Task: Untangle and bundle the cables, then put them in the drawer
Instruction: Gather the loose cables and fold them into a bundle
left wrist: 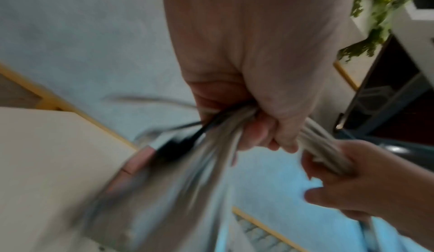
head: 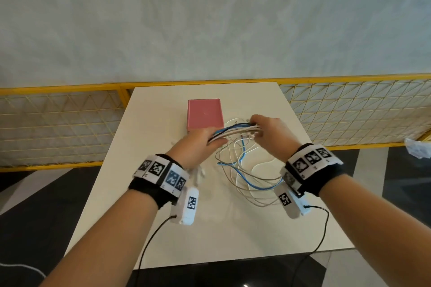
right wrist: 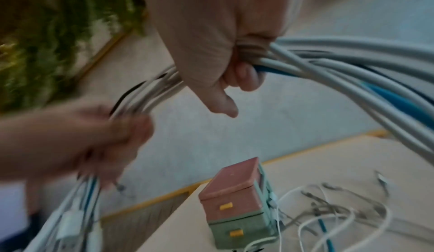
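Holding a gathered bundle of cables [head: 233, 130] between them, both hands hover above a pale worktop [head: 144, 205]. The left hand [head: 198, 141] has its fingers [left wrist: 258, 133] curled tightly around one end of the bundle, and the right hand [head: 270, 131] has its fingers [right wrist: 244, 74] curled around the other end. In the right wrist view the thumb points downward, away from the cables. The bundle, made of white, grey and blue strands, runs almost level from hand to hand.

Below the hands, the loose remainder of the cables [head: 247, 175] lies in wide overlapping loops on the worktop, with some strands rising up toward the hands. A blue strand [head: 242, 170] curves through the pale ones.

A small drawer unit [head: 204, 113] stands on the worktop just beyond the hands, toward the far edge. From above it shows only a pink top. The right wrist view shows a pink upper drawer [right wrist: 230, 206] and a green lower drawer [right wrist: 237, 232], each with a small yellow handle, both pushed in. Thin white cable ends lie against the unit's side.

Each wrist wears a black band with black-and-white square markers. A yellow mesh fence [head: 58, 123] runs behind the worktop.
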The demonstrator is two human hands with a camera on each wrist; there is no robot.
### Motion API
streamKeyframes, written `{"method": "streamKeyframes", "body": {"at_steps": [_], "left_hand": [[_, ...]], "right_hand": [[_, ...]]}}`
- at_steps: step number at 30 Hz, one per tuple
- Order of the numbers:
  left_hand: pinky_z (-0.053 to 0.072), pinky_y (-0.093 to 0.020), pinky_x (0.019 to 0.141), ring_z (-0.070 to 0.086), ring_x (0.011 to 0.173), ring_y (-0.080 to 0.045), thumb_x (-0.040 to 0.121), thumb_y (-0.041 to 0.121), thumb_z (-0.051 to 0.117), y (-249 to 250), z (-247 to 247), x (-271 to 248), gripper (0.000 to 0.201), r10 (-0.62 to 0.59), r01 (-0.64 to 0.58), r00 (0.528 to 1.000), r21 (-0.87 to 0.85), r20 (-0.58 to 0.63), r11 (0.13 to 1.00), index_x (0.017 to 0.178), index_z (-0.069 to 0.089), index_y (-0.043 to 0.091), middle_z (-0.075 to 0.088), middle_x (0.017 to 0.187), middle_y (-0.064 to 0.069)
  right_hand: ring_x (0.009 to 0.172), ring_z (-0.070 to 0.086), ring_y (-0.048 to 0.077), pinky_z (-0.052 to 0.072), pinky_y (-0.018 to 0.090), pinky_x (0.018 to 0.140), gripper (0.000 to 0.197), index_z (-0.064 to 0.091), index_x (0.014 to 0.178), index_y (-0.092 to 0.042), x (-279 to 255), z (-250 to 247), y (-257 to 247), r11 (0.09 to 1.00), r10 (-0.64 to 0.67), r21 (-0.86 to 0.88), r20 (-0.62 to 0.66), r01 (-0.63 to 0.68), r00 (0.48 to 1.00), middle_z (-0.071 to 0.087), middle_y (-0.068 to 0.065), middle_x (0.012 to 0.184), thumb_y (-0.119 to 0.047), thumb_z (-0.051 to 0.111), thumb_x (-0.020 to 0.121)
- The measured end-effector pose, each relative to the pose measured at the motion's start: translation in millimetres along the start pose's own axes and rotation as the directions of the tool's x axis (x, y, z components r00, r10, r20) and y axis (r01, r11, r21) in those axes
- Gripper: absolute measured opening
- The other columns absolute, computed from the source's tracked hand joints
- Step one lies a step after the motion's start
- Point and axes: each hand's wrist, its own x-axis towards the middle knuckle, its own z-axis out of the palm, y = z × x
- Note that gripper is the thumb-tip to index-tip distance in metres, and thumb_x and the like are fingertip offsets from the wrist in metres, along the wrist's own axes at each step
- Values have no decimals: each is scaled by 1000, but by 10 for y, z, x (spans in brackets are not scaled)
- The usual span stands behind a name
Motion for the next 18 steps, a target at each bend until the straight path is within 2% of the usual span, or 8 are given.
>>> {"method": "streamKeyframes", "body": {"at_steps": [3,5,6,8,11,13,15,18], "left_hand": [[44,-32,68,62,87,-21,100,44,43,-157,-23,-119,37,-5,7,1000,157,-11,988,134,53,33,69,100,4],[39,-31,65,62,88,-25,102,42,38,-154,23,-124,39,-28,26,1000,215,8,976,135,52,27,68,103,-3],[38,-31,64,62,87,-26,102,42,38,-144,49,-104,39,-41,35,999,226,21,973,130,55,21,68,101,-5],[42,-33,65,62,86,-29,102,41,37,-85,83,-52,39,-59,45,997,295,39,954,117,60,14,68,99,-9],[48,-35,71,64,89,-29,102,39,38,109,154,37,38,-18,-26,995,406,103,913,118,60,13,69,103,-10],[49,-34,70,62,83,-26,101,29,41,273,154,86,31,-6,-59,987,394,161,917,111,63,10,68,100,-11],[53,-37,71,64,79,-23,96,30,45,348,70,106,26,14,-69,984,311,177,948,102,65,14,69,92,-7],[53,-37,67,64,75,-20,88,38,52,317,-127,74,20,27,-64,982,201,185,978,94,66,24,68,82,3]], "right_hand": [[67,50,20,30,17,51,18,60,87,-17,-87,-30,170,999,44,-1,34,-44,998,52,-6,64,-1,51,82],[68,52,21,31,17,52,13,57,85,-19,-136,32,190,999,46,-1,88,-46,995,50,-9,63,-6,54,83],[72,55,23,34,21,55,10,57,88,-19,-157,55,168,999,52,-9,109,-52,993,53,-8,67,-10,57,83],[88,59,25,42,28,70,29,59,108,-19,-188,112,90,998,15,-65,95,-9,995,62,0,90,-17,64,80],[96,60,26,45,37,87,52,54,123,-17,-187,253,-142,964,-215,-144,86,226,973,64,5,106,-16,68,72],[90,61,29,42,34,75,41,54,115,-10,-177,336,-310,946,-281,-136,118,295,953,66,8,98,-11,62,75],[80,62,33,31,30,63,21,57,102,-5,-141,313,-371,975,-211,-48,72,215,975,67,14,87,-5,55,81],[66,50,28,27,28,61,8,62,87,-4,-110,220,-300,994,-91,59,19,89,996,61,15,70,-12,60,85]]}}
